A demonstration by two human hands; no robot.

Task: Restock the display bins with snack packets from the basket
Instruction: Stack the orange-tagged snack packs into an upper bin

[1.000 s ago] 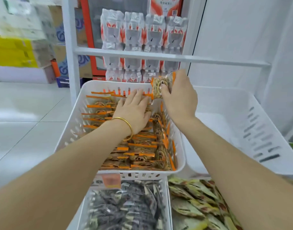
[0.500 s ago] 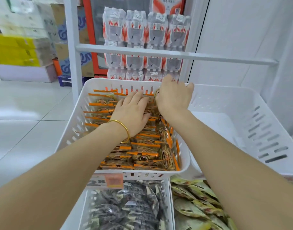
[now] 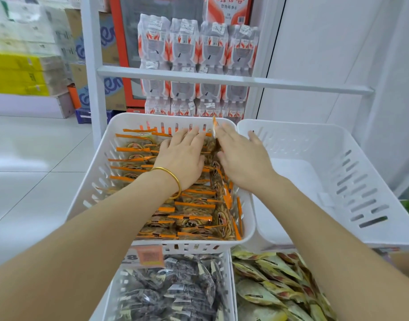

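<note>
A white display bin (image 3: 90, 181) holds several rows of orange-edged snack packets (image 3: 189, 216). My left hand (image 3: 182, 158), with a gold bangle on the wrist, rests flat on the packets in the far half of the bin, fingers straight. My right hand (image 3: 244, 158) hovers over the bin's right wall with its fingers spread. One packet (image 3: 214, 135) stands on edge between the two hands at the bin's far right corner, and my right fingers touch its side. Which basket the packets come from is hidden.
An empty white bin (image 3: 342, 179) stands to the right. Below are a bin of dark packets (image 3: 175, 293) and a bin of yellow-green packets (image 3: 275, 283). A white shelf rail (image 3: 222, 82) crosses behind, with bottled-water packs (image 3: 199, 52) beyond. Cartons (image 3: 20, 70) are stacked at the left.
My right hand carried a packet down from above the far rim into the bin's far right corner, then spread its fingers. My left hand stayed flat on the packets.
</note>
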